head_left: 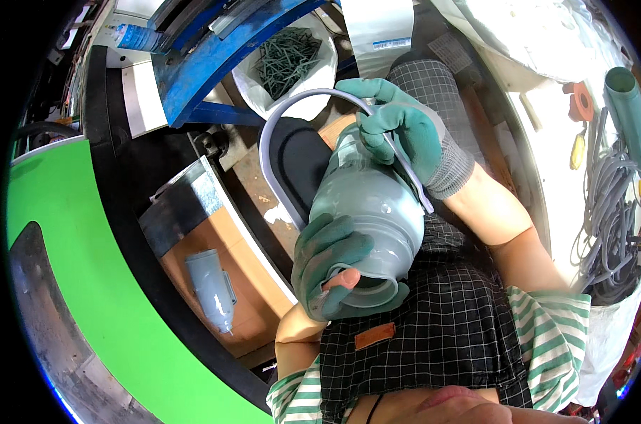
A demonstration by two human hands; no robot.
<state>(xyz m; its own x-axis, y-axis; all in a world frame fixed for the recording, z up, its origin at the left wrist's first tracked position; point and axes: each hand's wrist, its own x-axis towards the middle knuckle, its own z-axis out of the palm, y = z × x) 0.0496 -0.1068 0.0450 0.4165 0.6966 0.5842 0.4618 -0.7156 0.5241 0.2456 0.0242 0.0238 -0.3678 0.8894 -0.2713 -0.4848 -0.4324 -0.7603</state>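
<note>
I hold the grey plastic jug body (366, 212) over my lap, above my checked apron (433, 332) — my left hand (331, 265) with fingers curled round its open rim, my right hand (398, 127) pinching the thin curved handle strip (278, 124) against its top. Best to keep the smooth, glossy shell braced while seating the flexible strip — the knit gloves grip well.

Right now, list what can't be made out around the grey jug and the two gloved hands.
- Head view: the grey jug's underside, hidden by its own body.
- Inside its mouth, covered by the left hand.
- Where the curved grey handle strip meets the jug top, under the right hand.
- The dark pieces in the white bag: too small to identify.
- The second grey jug in the cardboard box: far side hidden.
</note>
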